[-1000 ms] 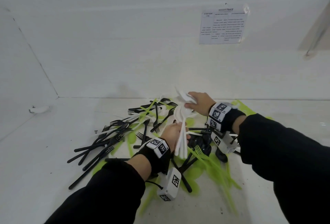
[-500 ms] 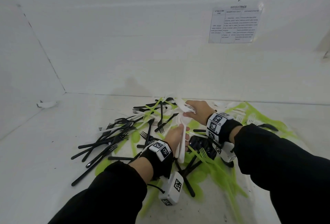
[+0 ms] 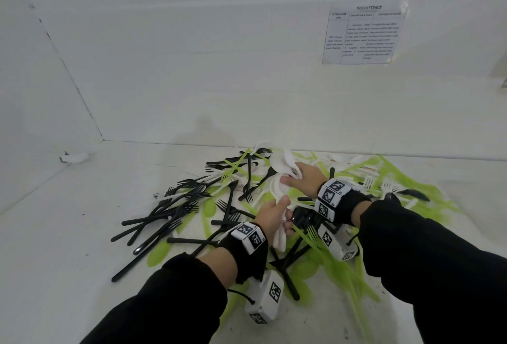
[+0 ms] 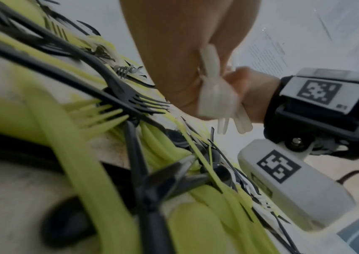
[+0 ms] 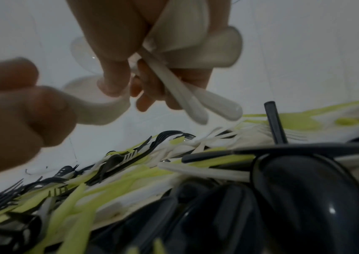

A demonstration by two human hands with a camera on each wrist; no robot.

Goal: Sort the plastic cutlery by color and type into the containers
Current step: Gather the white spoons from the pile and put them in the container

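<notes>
Both hands clamped on white spoons: left hand (image 3: pixel 270 216) round handles, right hand (image 3: pixel 304 179) round bowls

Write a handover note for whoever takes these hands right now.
Left hand: grips the handles of a bunch of white spoons.
Right hand: grips the bowl ends of white spoons.
Pile: black, green and white forks and spoons lie mixed on the table.
Done: only white spoons gathered; no containers in view.
Left: place the bunch, then sort everything else.
</notes>
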